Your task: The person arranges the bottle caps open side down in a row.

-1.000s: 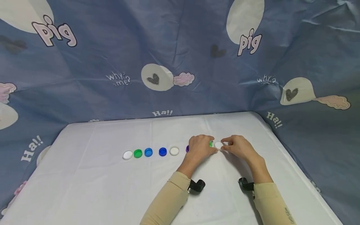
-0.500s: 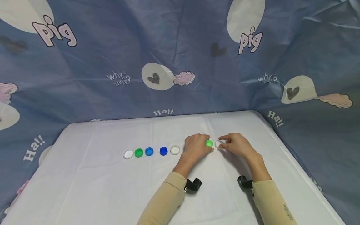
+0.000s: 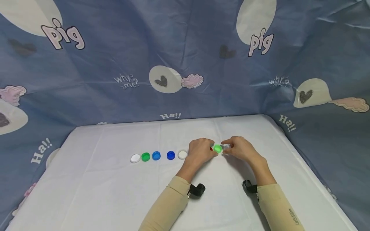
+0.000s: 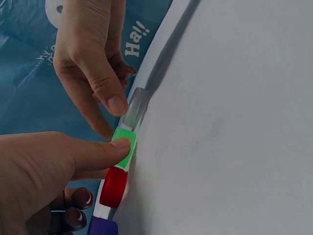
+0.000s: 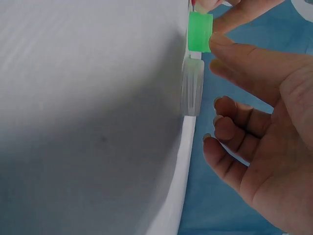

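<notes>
Plastic bottle caps form a row on the white table. My left hand (image 3: 200,150) pinches the light green cap (image 3: 217,149) between thumb and fingertips. Just left of it, a red cap (image 4: 114,187) shows in the left wrist view, then a purple cap (image 4: 103,226); in the head view the left hand covers most of this stretch. My right hand (image 3: 241,148) is beside the light green cap, thumb and index finger apart. Under its fingers a clear whitish cap (image 5: 193,87) stands next to the light green one. No grip by the right hand shows.
Further left in the row lie a white cap (image 3: 135,158), a green cap (image 3: 145,156), a light blue cap (image 3: 156,155), a dark blue cap (image 3: 171,155) and a cream-white cap (image 3: 182,154). Behind the table (image 3: 115,192) hangs a blue printed cloth (image 3: 138,106).
Both hands have shifted slightly left along the row. The right hand has left the clear whitish cap's edge and its fingertips now flank the light green cap's right side.
</notes>
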A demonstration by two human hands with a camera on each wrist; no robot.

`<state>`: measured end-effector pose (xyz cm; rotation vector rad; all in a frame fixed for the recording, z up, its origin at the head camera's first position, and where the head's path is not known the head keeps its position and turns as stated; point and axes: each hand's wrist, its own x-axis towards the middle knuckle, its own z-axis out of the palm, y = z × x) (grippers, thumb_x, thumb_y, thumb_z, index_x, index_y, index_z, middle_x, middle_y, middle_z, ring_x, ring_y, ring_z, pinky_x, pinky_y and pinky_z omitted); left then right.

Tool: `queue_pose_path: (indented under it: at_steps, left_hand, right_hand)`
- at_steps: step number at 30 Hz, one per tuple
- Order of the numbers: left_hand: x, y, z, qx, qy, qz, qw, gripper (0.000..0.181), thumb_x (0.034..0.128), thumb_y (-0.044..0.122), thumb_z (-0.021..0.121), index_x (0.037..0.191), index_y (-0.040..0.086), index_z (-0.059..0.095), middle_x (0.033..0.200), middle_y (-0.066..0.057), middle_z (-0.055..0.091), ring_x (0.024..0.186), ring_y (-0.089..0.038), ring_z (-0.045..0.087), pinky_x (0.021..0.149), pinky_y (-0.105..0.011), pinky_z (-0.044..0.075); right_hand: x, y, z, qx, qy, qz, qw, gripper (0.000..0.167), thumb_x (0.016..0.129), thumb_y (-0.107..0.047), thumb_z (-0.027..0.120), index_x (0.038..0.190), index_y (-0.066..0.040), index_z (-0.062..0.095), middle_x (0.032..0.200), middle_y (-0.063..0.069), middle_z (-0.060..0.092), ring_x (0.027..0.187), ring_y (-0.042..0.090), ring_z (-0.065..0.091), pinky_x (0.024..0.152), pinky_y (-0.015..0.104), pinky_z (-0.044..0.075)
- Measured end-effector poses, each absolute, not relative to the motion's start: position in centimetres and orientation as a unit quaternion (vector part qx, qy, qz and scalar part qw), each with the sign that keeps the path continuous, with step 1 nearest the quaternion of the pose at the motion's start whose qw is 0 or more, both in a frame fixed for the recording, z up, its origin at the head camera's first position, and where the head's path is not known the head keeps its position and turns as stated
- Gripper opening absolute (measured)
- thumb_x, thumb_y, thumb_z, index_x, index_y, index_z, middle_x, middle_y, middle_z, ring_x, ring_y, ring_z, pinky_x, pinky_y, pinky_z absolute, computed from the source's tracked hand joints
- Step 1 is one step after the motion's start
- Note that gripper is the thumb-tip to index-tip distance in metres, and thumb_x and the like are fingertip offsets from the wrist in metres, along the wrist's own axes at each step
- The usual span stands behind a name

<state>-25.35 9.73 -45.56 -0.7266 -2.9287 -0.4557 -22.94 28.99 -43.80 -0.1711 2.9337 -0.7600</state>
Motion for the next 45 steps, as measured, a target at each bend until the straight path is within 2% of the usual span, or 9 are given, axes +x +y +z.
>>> queue_pose_path:
  at_steps: [5, 12, 23, 31, 33, 38, 41, 45]
  left_hand:
    - [-25.2, 9.9, -45.8, -0.250, -0.956, -0.148, 0.044, 0.040, 0.0788, 0.046, 0.080, 0.115, 0.030, 0.075, 0.107, 0.009, 0.076, 0.092, -0.017, 0.071, 0.073, -0.037, 0.051]
    - [-25.3, 10.1, -46.5, -0.265, -0.951, -0.148, 0.054, 0.017, 0.0824, 0.045, 0.077, 0.095, 0.035, 0.078, 0.081, 0.013, 0.072, 0.072, -0.011, 0.064, 0.057, -0.030, 0.043]
    - [-25.4, 9.8, -46.0, -0.277, -0.944, -0.161, 0.076, 0.009, 0.0825, 0.041, 0.078, 0.085, 0.033, 0.078, 0.074, 0.013, 0.069, 0.068, -0.008, 0.060, 0.058, -0.029, 0.042]
    - [-25.8, 9.3, -45.3, -0.281, -0.940, -0.175, 0.085, 0.021, 0.0837, 0.040, 0.077, 0.103, 0.034, 0.079, 0.096, 0.011, 0.077, 0.077, -0.012, 0.067, 0.065, -0.031, 0.047]
    - [-25.9, 9.2, -45.1, -0.288, -0.937, -0.180, 0.086, 0.020, 0.0838, 0.039, 0.077, 0.103, 0.033, 0.079, 0.095, 0.011, 0.077, 0.075, -0.012, 0.067, 0.064, -0.031, 0.047]
    - [-26.1, 9.0, -45.0, -0.302, -0.931, -0.182, 0.095, 0.016, 0.0837, 0.040, 0.077, 0.099, 0.034, 0.079, 0.079, 0.011, 0.073, 0.064, -0.009, 0.059, 0.061, -0.029, 0.044]
    - [-26.1, 8.9, -45.0, -0.311, -0.929, -0.181, 0.089, 0.019, 0.0833, 0.039, 0.078, 0.102, 0.034, 0.078, 0.074, 0.012, 0.070, 0.062, -0.007, 0.055, 0.061, -0.028, 0.044]
    - [-26.0, 8.8, -44.9, -0.321, -0.928, -0.171, 0.081, 0.027, 0.0824, 0.039, 0.079, 0.109, 0.034, 0.077, 0.075, 0.012, 0.071, 0.064, -0.006, 0.059, 0.064, -0.029, 0.045]
  right_hand:
    - [-23.0, 28.7, -44.0, -0.056, 0.965, -0.252, 0.049, 0.037, 0.082, -0.019, 0.076, 0.119, -0.013, 0.074, 0.082, 0.003, 0.060, 0.069, 0.016, 0.049, 0.060, 0.029, 0.040]
    - [-23.2, 28.2, -44.7, -0.058, 0.962, -0.261, 0.055, 0.032, 0.082, -0.016, 0.075, 0.113, -0.011, 0.076, 0.085, 0.004, 0.063, 0.068, 0.015, 0.048, 0.058, 0.028, 0.040]
    - [-23.4, 27.9, -44.6, -0.078, 0.963, -0.256, 0.034, 0.031, 0.081, -0.016, 0.078, 0.111, -0.009, 0.076, 0.082, 0.003, 0.062, 0.068, 0.015, 0.049, 0.059, 0.028, 0.040]
    - [-23.6, 27.7, -44.1, -0.100, 0.957, -0.274, -0.001, 0.030, 0.081, -0.021, 0.081, 0.110, -0.011, 0.076, 0.077, 0.001, 0.052, 0.067, 0.015, 0.044, 0.059, 0.029, 0.036]
    - [-23.5, 27.7, -44.0, -0.108, 0.954, -0.280, -0.009, 0.030, 0.081, -0.021, 0.081, 0.109, -0.012, 0.076, 0.076, 0.001, 0.050, 0.067, 0.015, 0.043, 0.059, 0.028, 0.035]
    - [-23.5, 27.7, -44.1, -0.120, 0.949, -0.290, -0.022, 0.030, 0.080, -0.020, 0.082, 0.109, -0.013, 0.077, 0.076, 0.000, 0.048, 0.066, 0.014, 0.041, 0.059, 0.027, 0.034]
    - [-23.5, 27.7, -44.0, -0.120, 0.945, -0.304, -0.018, 0.028, 0.080, -0.019, 0.082, 0.107, -0.012, 0.077, 0.075, 0.000, 0.047, 0.066, 0.014, 0.041, 0.059, 0.027, 0.034]
    - [-23.4, 27.9, -44.1, -0.119, 0.937, -0.328, -0.008, 0.024, 0.081, -0.018, 0.080, 0.103, -0.010, 0.076, 0.076, 0.002, 0.049, 0.067, 0.016, 0.043, 0.059, 0.027, 0.035]
